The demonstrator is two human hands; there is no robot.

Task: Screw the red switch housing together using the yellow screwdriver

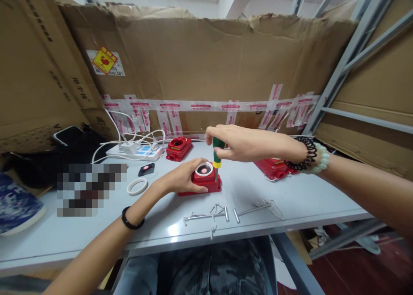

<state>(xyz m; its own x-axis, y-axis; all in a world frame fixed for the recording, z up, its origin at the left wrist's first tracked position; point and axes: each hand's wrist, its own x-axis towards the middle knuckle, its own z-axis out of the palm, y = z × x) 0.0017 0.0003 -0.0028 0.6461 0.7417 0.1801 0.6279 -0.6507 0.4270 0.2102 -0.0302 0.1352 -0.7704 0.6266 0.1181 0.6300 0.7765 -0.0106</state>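
Gripping screwdriver (217, 155), right hand (240, 143) hiding handle top.

Both arms bare, no sleeves in shot. Left wrist: thin black band (132, 219), plain, sits snug. Right wrist stacked: black spiral coil tie (306, 153), phone-cord type, plus pale green bead bracelet (321, 158) right behind it, beads round and glossy-ish. No rings or watch showing on left hand (185, 179) or right hand (240, 143). Nails short, can't tell any polish. Lap at bottom edge: dark camo-pattern trousers (206, 269), grey-black blotches.
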